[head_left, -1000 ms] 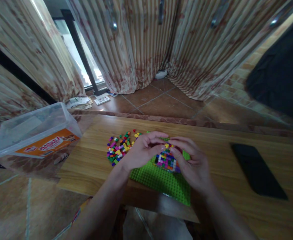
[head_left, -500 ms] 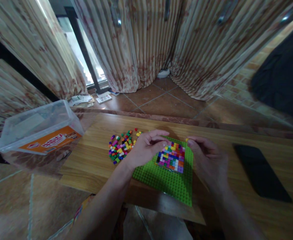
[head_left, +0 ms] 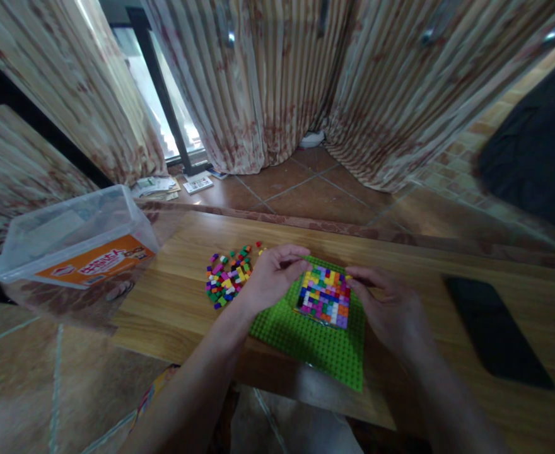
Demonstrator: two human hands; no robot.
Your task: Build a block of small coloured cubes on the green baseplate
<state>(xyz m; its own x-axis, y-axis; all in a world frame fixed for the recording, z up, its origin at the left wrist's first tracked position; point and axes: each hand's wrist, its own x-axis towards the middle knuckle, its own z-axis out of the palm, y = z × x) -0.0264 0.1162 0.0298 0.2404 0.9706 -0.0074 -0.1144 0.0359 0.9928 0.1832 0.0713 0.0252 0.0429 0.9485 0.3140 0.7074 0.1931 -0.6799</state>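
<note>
My right hand (head_left: 391, 306) pinches a small yellow brick (head_left: 348, 277) between thumb and forefinger, at the upper right edge of a square block of multicoloured bricks (head_left: 325, 296). That block sits on a green studded baseplate (head_left: 325, 350), which lies turned at an angle on the wooden table. My left hand (head_left: 272, 277) hovers over the baseplate's left part, beside the block. Its thumb and curved fingers are apart, with nothing visible between them. A pile of loose coloured bricks (head_left: 227, 277) lies left of my left hand, which partly hides it.
A clear plastic tub (head_left: 79, 233) with an orange label stands at the left end of the wooden table (head_left: 164, 302). To the right lies a black phone-like slab (head_left: 497, 331). Striped curtains (head_left: 268, 94) hang beyond the tiled floor, where papers (head_left: 157, 187) lie.
My right hand has moved left and brought the yellow brick to the block's upper right edge. The left hand has drawn back slightly to the left, uncovering more of the block.
</note>
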